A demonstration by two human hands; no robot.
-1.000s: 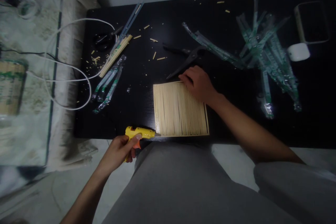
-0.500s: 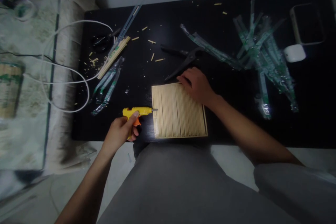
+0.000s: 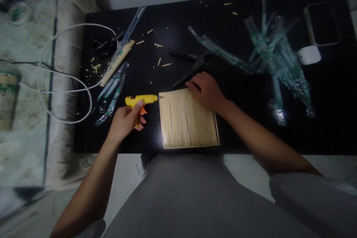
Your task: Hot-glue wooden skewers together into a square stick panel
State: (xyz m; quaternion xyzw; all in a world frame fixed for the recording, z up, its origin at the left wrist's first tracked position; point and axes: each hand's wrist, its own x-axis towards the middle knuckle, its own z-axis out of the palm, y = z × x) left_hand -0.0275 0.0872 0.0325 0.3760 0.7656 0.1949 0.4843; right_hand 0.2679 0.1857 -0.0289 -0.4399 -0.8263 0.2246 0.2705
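Observation:
My left hand (image 3: 124,119) is wrapped around a yellow glue gun (image 3: 142,100) with an orange trigger. Its nozzle points right, at the upper left corner of a flat panel of chopstick-like wooden sticks (image 3: 178,119). The sticks lie side by side inside a thin stick frame, near the table's front edge. My right hand (image 3: 206,90) rests with curled fingers on the panel's upper right corner, holding its top edge and covering that corner. Just beyond this hand lies a black pair of pliers or cutters (image 3: 192,67), its exact kind unclear.
On the black table (image 3: 251,130), a bundle of sticks (image 3: 118,63), black scissors (image 3: 104,46) and a looping white cable (image 3: 89,93) lie left. Stick offcuts (image 3: 158,45) are scattered behind. Plastic wrappers (image 3: 287,59), a white case (image 3: 309,55) and a phone (image 3: 322,24) lie right.
My left hand has moved the glue gun away from me along the panel's left edge, up to its upper left corner. My right hand stays at the upper right corner.

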